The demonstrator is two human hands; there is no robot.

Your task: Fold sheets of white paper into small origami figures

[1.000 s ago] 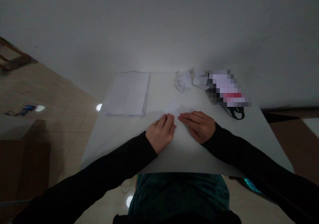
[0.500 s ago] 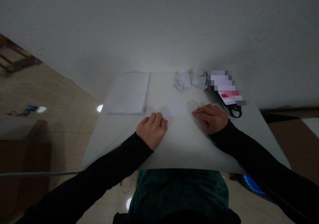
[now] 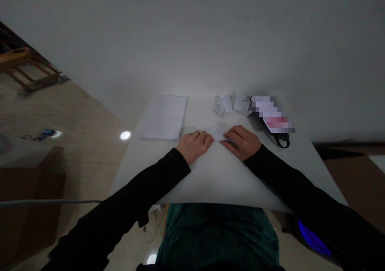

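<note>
A small folded sheet of white paper [image 3: 215, 133] lies on the white table between my two hands. My left hand [image 3: 196, 145] has its fingers curled and closed on the paper's left end. On the right end, my right hand [image 3: 243, 141] pinches the paper between thumb and fingers. The fingertips cover both ends of the sheet, so its full outline is hidden. Just beyond it stand two folded white paper shapes, one [image 3: 224, 105] nearer the middle and another [image 3: 242, 105] beside it.
A stack of white paper [image 3: 164, 117] lies at the table's left. A dark-edged item with a black loop [image 3: 282, 139], partly blurred out, lies at the right. The wall [image 3: 192, 54] meets the table's far edge. A cable [image 3: 51, 202] runs at the lower left.
My right hand has come left and now pinches the paper. My left hand has shifted right along with the paper's left end. The view has tilted slightly.
</note>
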